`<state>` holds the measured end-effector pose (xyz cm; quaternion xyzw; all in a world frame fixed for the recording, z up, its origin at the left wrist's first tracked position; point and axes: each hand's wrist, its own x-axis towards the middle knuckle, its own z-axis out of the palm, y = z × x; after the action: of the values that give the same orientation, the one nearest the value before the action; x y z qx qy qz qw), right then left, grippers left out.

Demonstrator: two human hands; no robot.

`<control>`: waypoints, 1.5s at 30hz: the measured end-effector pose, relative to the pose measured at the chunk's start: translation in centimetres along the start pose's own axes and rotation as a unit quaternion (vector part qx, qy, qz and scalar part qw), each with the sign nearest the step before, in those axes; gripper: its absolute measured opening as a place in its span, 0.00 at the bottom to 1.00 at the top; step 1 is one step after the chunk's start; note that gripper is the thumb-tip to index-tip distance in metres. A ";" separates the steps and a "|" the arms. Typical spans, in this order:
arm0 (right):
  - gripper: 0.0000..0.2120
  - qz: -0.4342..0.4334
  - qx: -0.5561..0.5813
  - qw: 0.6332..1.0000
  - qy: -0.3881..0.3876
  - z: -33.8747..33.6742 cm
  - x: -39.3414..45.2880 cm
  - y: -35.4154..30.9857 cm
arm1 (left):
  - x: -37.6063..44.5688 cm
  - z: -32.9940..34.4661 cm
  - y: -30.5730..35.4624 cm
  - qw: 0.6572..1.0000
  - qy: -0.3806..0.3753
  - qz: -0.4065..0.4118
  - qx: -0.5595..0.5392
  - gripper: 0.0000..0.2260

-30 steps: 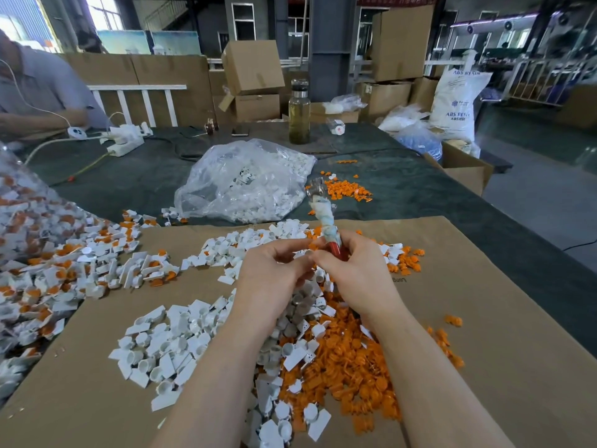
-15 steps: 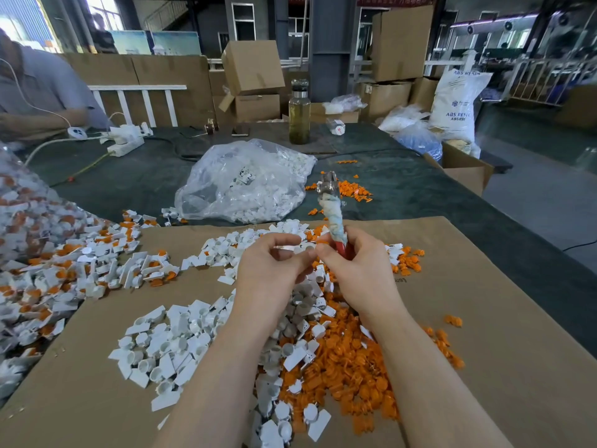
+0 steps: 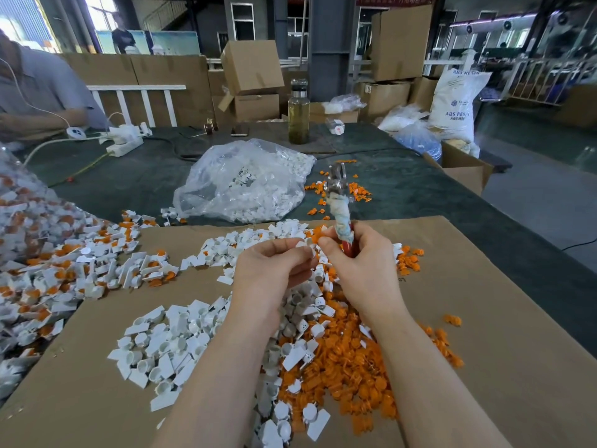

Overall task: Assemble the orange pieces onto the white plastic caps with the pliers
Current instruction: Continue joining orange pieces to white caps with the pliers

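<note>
Pinching a small white cap [image 3: 305,245], the left hand [image 3: 274,270] meets the right hand [image 3: 358,263], fingers wrapped round upright pliers [image 3: 340,215]; the cap looks light, stiff, best held by its edges.

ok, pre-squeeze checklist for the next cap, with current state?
1. Pliers gripped by right hand: ok.
2. White cap pinched in left hand: ok.
3. Orange piece seated on that cap: cannot tell, hidden by fingers.
4. Cap between the plier jaws: not ok, jaws point up and away from it.
5. Loose orange pieces on the cardboard below the hands: ok.
</note>
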<state>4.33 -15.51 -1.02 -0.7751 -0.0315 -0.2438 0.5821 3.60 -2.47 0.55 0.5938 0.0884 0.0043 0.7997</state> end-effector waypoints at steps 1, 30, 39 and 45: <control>0.03 -0.004 -0.008 1.000 -0.001 0.0 0.0 0.0 | 0.0 0.0 0.0 1.000 -0.002 -0.002 -0.006 0.08; 0.05 -0.011 -0.072 0.997 0.000 0.6 -0.3 -0.5 | -0.4 0.3 -0.1 0.995 0.025 0.094 0.034 0.08; 0.05 -0.026 -0.080 0.995 -0.060 0.3 -0.3 -0.6 | -0.1 0.2 -0.4 0.982 0.062 0.144 0.106 0.03; 0.06 0.029 -0.011 0.988 -0.153 -1.1 0.1 -0.8 | 0.2 -0.2 -0.2 0.986 0.057 0.138 0.076 0.05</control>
<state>3.75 -16.33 -0.07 -0.8102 -0.0950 -0.1053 0.5688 3.75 -2.37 0.26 0.6582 0.0512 0.1413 0.7377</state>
